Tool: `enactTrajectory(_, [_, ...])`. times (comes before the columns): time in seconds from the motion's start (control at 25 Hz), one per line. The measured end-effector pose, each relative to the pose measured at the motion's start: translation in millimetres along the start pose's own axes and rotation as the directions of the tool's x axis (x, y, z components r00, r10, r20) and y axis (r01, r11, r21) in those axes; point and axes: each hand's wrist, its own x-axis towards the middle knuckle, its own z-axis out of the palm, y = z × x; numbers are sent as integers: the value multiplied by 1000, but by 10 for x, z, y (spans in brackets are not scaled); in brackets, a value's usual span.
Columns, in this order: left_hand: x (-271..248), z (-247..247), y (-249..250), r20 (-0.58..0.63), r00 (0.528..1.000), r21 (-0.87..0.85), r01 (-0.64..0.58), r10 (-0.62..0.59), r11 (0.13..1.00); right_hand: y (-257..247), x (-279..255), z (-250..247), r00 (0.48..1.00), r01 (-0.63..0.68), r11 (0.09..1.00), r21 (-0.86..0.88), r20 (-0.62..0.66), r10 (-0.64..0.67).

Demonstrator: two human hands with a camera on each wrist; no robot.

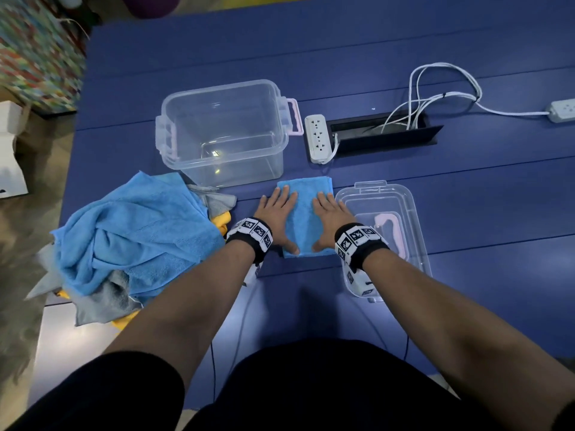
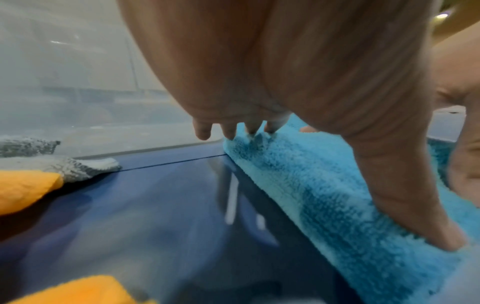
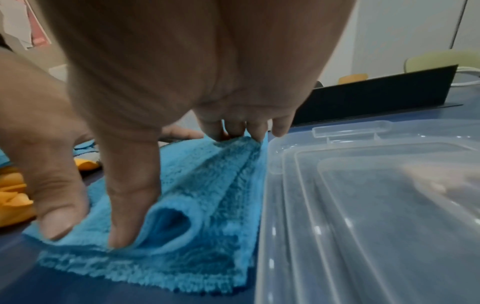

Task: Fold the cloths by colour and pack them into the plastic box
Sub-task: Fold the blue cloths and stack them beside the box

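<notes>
Blue folded cloth (image 1: 304, 216) on the table (image 1: 466, 213) between plastic box (image 1: 222, 132) and lid (image 1: 389, 219), long axis pointing away from the person, left hand (image 1: 278, 217) and right hand (image 1: 330, 219) flat, fingers straight, pressing its side edges

a folded blue cloth (image 1: 306, 213) lies flat just before the empty, lidless clear plastic box (image 1: 222, 132), unfolded cloths (image 1: 133, 237) heaped left.

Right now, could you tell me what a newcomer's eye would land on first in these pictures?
Probably the left hand and right hand pressed flat on a folded blue cloth at the middle of the blue table. Beyond it stands the clear plastic box, with nothing in it, its lid lying to the right. To the left sprawls a heap of unfolded cloths, blue, grey and yellow.
</notes>
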Motion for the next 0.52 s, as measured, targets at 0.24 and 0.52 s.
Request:
enactTrajectory(0.24, [-636,205,-383,-288,940,-297,92,-182,950,-323,-351,252,916,96,956,277,-401,24])
enactTrajectory(0.52, [-1543,390,-691,-663,647,-391,129,-377,911,-1098,-676,894,984,161,976,148,-103,-147])
